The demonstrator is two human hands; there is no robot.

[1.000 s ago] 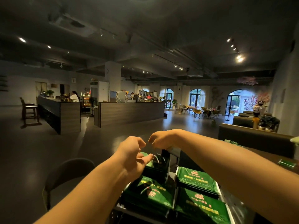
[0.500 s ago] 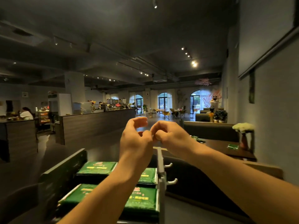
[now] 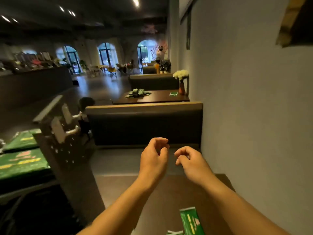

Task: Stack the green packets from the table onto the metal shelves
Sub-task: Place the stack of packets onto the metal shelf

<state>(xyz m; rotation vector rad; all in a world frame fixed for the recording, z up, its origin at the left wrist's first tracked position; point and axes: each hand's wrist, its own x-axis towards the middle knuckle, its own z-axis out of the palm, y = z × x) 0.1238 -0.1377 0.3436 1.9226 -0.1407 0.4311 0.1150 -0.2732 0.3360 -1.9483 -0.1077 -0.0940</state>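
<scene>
Dim interior seen through a wide-angle lens. Light comes from small ceiling spotlights [image 3: 135, 1], smeared into streaks, and from the arched windows [image 3: 105, 55] at the far end, which glow pale blue. The grey wall [image 3: 254, 99] is evenly lit and the brightest surface. Motion blur softens the whole frame, most strongly the metal shelves [image 3: 64, 143] and green packets [image 3: 22, 163] at the left edge. Straight lines bow toward the frame borders. Lower left corner falls into deep shadow.

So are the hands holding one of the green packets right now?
No. The left hand and right hand hang loosely curled in the air, holding nothing. A green packet lies below them, untouched.
</scene>
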